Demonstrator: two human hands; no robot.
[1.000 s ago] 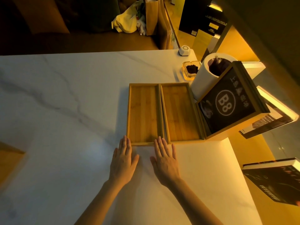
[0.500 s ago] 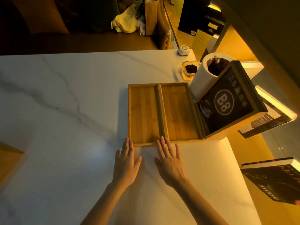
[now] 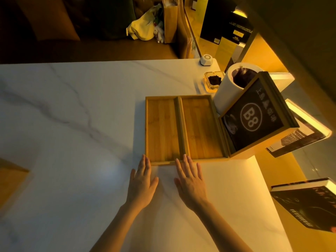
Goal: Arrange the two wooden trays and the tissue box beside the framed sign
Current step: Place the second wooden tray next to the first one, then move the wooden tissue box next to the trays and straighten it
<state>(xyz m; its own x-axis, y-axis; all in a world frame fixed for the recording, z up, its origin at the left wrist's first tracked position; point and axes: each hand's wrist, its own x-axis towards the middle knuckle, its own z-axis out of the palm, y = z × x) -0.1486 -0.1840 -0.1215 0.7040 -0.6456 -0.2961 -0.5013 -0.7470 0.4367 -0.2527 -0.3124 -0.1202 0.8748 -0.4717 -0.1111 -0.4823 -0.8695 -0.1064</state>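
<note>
Two shallow wooden trays lie side by side on the white marble table (image 3: 72, 142), long edges touching: the left tray (image 3: 161, 130) and the right tray (image 3: 201, 128). The right tray sits against the framed sign (image 3: 254, 115), a black "B8" board in a wooden frame that leans back. Behind the sign stands a white cylindrical tissue box (image 3: 231, 84). My left hand (image 3: 141, 184) lies flat on the table, fingertips at the left tray's near edge. My right hand (image 3: 190, 180) lies flat too, fingertips at the near edge where the trays meet.
A glass ashtray (image 3: 212, 82) with dark contents and a small white device (image 3: 206, 60) sit at the table's far right corner. Books (image 3: 305, 202) lie on a ledge to the right. A sofa with a yellow bag (image 3: 141, 28) is beyond the far edge.
The two trays have closed up and squared against each other and the sign. Both hands stay flat at the near edges.
</note>
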